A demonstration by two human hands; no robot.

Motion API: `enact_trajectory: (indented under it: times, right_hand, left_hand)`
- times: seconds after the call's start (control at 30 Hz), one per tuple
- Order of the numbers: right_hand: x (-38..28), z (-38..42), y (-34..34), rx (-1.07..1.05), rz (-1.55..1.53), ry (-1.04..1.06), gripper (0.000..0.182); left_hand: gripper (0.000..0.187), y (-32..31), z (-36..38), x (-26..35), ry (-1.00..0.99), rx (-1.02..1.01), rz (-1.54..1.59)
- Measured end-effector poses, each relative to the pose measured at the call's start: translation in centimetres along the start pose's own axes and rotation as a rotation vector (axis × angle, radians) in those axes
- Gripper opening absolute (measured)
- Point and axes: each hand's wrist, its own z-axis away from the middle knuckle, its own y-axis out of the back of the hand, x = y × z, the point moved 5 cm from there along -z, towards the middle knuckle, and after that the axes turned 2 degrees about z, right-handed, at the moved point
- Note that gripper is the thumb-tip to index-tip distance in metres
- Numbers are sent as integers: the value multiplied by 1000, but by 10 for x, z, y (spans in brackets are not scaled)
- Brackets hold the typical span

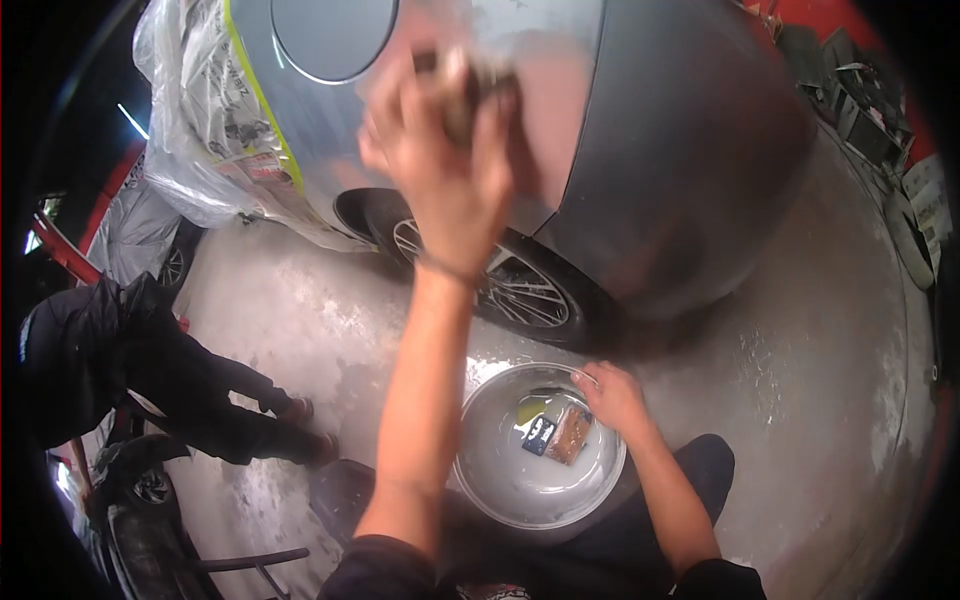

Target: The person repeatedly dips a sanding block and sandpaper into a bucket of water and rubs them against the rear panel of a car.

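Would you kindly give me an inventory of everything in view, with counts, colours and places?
Car: one, grey with pinkish patches, top
Round flap: one, grey, on the car
Wheel: one, black and silver, under the car
Protective sheeting: count unclear, translucent, lime-edged, upper left
Basin: one, silvery, cloudy liquid inside, lower centre
Block: one, brown, in the basin
Printed item: one, dark blue and white, beside the block
Co-worker: one, dark clothing, left
Dark scraps: several, upper right
Floor: one, grey, throughout
Blurred object: one, brownish, in the left hand
Sleeves: two, black, bottom
Left hand: one, bare, raised before the car
Right hand: one, bare, on the basin's rim
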Motion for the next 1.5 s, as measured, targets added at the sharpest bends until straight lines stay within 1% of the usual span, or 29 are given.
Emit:
enact_trajectory:
  times: [0.03,0.1,0.2,0.23,0.27,0.3,0.37,0.4,0.43,0.47,0.5,0.57,0.67,0.7,0.77,0.87,0.9,0.97,1.0,1.03,1.07,1.1,1.13,1.2,1.27,1.3,1.37,1.43,1.5]
  right_hand:
    - [-1,2,0,4,5,-1,32]
    - [1,2,-1,35,-7,11,32]
    - [9,5,-5,52,-37,18,33]
    - [8,4,-5,36,-44,8,33]
    - [6,3,-6,14,-52,-2,34]
    - [4,2,-5,-7,-49,-8,34]
    - [1,2,0,-42,-41,-14,34]
    - [-1,2,1,-31,-34,-28,34]
    - [-2,2,2,-18,-25,-39,34]
    - [-1,4,2,-8,-17,-49,34]
    - [2,4,-1,3,-19,-36,35]
    - [11,2,-10,23,-24,-17,35]
    - [7,4,-5,6,-33,-39,35]
    - [6,6,-4,-20,-39,-46,36]
    - [3,3,-1,-60,-52,-50,37]
    - [3,3,-1,-41,-32,-40,37]
    - [3,4,-1,-39,-41,-29,37]
    - [5,4,0,-33,-47,-9,37]
    - [7,3,0,-21,-44,0,37]
    - [11,1,-4,-17,-43,5,37]
    - [13,1,-9,-19,-47,6,36]
    - [11,3,-10,-21,-58,-13,36]
    - [7,2,-7,-25,-70,-32,36]
    - [2,1,0,-52,-84,-63,36]
    - [4,1,-3,-59,-82,-72,36]
    - [5,1,-3,-55,-82,-78,37]
    - [5,4,-2,-47,-67,-83,38]
    - [5,5,1,-43,-53,-86,39]
    - [4,4,1,-42,-58,-91,40]
  left_hand:
    - [39,9,31,0,-6,-24,-81]
    - [42,23,99,-8,134,-144,-80]
    - [43,15,66,-1,25,-117,-66]
    - [40,6,30,7,-49,-96,-20]
    - [38,-3,-5,19,-102,-98,-58]
    - [41,-13,-34,24,-127,-68,56]
    - [41,-19,-44,31,-130,-30,65]
    - [41,-17,-32,32,-102,-66,13]
    - [41,-11,-6,31,-75,-97,-40]
    - [41,-5,25,35,-106,-101,-59]
    - [44,1,58,33,-55,-154,-72]
    - [45,3,76,30,-35,-163,-58]
    - [47,-15,-6,42,-235,-163,-139]
    - [42,-19,-41,46,-332,-141,-106]
    - [35,-20,-72,45,-479,-218,-62]
    - [33,-1,-43,28,-626,-381,-134]
    - [38,5,-22,19,-679,-397,-115]
    - [38,12,-14,16,-706,-416,-181]
    - [35,8,-25,20,-706,-362,-183]
    - [32,1,-42,23,-700,-315,-186]
    - [35,-5,-63,33,-735,-288,-184]
    - [40,-14,-86,26,-709,-366,-185]
    - [37,-15,-103,44,-697,-337,-204]
    - [37,-20,-98,37,-636,-337,-209]
    - [39,-13,-56,24,-631,-300,-49]
    - [39,-6,-14,21,-633,-230,-91]
    - [33,12,59,11,-585,-340,-173]
    - [33,19,69,2,-642,-347,-167]
    - [35,12,30,7,-655,-313,-193]
